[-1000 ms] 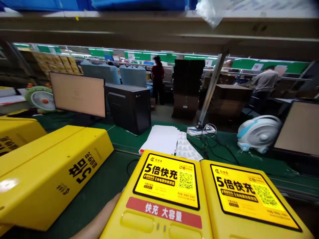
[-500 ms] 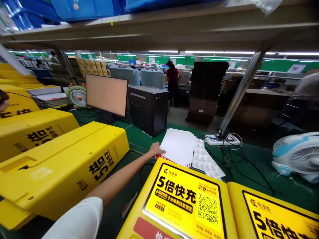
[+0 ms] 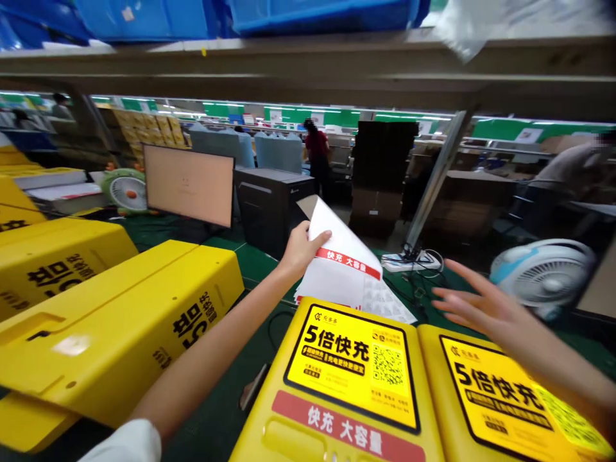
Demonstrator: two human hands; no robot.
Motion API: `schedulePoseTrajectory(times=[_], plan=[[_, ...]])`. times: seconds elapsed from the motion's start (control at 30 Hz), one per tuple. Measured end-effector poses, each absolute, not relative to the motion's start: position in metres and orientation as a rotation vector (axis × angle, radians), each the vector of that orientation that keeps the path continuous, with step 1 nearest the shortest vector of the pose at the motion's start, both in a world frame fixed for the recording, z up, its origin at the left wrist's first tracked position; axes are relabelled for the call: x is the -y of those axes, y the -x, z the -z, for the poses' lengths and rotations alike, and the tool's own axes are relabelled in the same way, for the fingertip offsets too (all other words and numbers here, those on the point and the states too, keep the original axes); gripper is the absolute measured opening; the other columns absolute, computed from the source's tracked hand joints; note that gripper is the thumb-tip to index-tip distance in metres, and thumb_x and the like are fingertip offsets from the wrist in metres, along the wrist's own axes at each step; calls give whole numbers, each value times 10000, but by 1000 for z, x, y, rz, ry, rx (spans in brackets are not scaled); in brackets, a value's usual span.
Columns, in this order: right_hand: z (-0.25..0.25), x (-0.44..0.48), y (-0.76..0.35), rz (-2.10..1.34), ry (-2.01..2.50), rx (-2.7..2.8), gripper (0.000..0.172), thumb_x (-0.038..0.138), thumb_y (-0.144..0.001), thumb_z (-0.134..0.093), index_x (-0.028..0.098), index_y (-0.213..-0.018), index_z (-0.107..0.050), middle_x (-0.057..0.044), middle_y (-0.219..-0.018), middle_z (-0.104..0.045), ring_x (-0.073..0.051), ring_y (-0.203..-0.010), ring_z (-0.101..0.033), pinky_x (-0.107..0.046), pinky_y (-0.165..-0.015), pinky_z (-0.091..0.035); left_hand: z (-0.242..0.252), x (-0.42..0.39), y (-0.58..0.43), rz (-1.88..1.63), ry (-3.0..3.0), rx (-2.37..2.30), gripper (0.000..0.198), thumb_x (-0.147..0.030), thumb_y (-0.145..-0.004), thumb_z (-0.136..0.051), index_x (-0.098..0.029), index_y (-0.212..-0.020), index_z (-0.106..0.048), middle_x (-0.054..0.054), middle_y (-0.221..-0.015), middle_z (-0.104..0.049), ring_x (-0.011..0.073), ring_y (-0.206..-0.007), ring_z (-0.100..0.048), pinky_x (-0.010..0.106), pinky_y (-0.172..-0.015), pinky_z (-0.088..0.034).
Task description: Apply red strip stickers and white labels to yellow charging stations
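My left hand (image 3: 304, 247) pinches the edge of a white sticker sheet (image 3: 344, 234) with a red printed strip, lifted and curling above the paper stack (image 3: 332, 282). Over the right-hand yellow case, my right hand (image 3: 476, 298) is held in the air with its fingers apart and nothing in it. Below the sheet, a yellow case (image 3: 260, 443) carries a black-framed label (image 3: 353, 366) with a QR code and a red strip (image 3: 346, 427). Beside it lies a second yellow case (image 3: 430, 359) with a similar label, partly covered by my right forearm.
More yellow cases (image 3: 144, 308) lie at the left. A monitor (image 3: 187, 186), a black computer tower (image 3: 269, 205) and a green fan (image 3: 126, 191) stand behind. A power strip (image 3: 409, 260) with cables and a white-blue fan (image 3: 543, 269) are at right. A shelf (image 3: 289, 64) runs overhead.
My left hand has raised a sheet off the stack. My right hand has come into view from the right. The view has shifted slightly to the right.
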State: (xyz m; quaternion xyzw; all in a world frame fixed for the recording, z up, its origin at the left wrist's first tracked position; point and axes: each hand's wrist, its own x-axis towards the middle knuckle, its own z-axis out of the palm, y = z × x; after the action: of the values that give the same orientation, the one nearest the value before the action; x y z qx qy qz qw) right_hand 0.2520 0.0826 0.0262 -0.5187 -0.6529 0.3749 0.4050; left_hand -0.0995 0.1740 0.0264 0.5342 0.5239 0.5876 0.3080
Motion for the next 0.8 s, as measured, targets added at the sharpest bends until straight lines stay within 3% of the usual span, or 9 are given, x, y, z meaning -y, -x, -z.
schedulePoseTrajectory(times=[0.1,0.3,0.37,0.43,0.47,0.5,0.6,0.67,0.8], plan=[[-27,-93,-207,-1345,1142,1511,1032,555,-794,-805,331,-1622,-231,-144,-1360,-659,-295,-1135,-708,-461,-1008,-571,-48,-128,84,-1699,-1418,-1223,446,-518,-790,-781,-168,-968,-570,58,-958,-719,228,-868,-711,274,-692,-572],[-44,-69,-172,-1148,860,1254,888,349,-679,-918,126,-1435,-509,-19,-834,-758,-188,-764,-753,-297,-746,-656,-45,-57,74,-1694,-1368,-1341,583,-524,-819,-747,-182,-1223,-504,164,-1199,-687,339,-1035,-706,471,-856,-603],[-51,-54,-174,-979,833,1309,726,316,-726,-889,147,-1360,-579,18,-759,-724,-155,-676,-731,-257,-664,-649,-47,-40,70,-1772,-1519,-1551,837,-441,-805,-779,-170,-1458,-333,248,-1507,-465,405,-1348,-526,577,-1088,-471],[-58,-38,-173,-878,802,1403,530,305,-762,-862,148,-1229,-665,0,-795,-734,-143,-657,-721,-240,-628,-640,-54,-26,65,-1809,-1947,-1623,1029,-405,-806,-790,-189,-1580,-148,211,-1685,-135,384,-1560,-165,568,-1257,-229],[-61,-30,-171,-854,787,1457,464,302,-778,-848,146,-1186,-690,-16,-825,-745,-144,-658,-721,-245,-625,-641,-58,-20,61,-1723,-2212,-1537,1005,-429,-832,-768,-203,-1593,-150,174,-1703,-86,357,-1580,-69,539,-1279,-179],[-64,-23,-168,-833,775,1510,416,296,-795,-831,147,-1164,-707,-29,-854,-757,-150,-669,-725,-259,-637,-647,-63,-15,56,-1557,-2434,-1377,888,-459,-875,-723,-213,-1576,-236,156,-1695,-158,342,-1579,-101,520,-1277,-196],[-72,-4,-160,-686,773,1638,278,260,-842,-778,172,-1105,-755,-47,-936,-784,-178,-752,-752,-298,-709,-663,-74,-3,44,-1034,-2633,-992,414,-455,-1001,-530,-204,-1329,-567,127,-1385,-630,285,-1303,-582,411,-1096,-462],[-76,3,-157,-581,811,1692,183,254,-859,-757,177,-1024,-781,-46,-942,-791,-192,-792,-763,-304,-743,-664,-76,3,38,-983,-2616,-1004,312,-387,-1021,-506,-184,-1233,-613,102,-1202,-715,243,-1083,-685,354,-959,-523],[-81,8,-160,-435,883,1820,175,283,-891,-732,195,-1036,-778,-32,-926,-791,-203,-796,-765,-331,-766,-657,-71,13,32,-1053,-2672,-1218,286,-326,-1030,-483,-150,-1220,-604,115,-1141,-725,257,-1038,-692,354,-885,-538]])
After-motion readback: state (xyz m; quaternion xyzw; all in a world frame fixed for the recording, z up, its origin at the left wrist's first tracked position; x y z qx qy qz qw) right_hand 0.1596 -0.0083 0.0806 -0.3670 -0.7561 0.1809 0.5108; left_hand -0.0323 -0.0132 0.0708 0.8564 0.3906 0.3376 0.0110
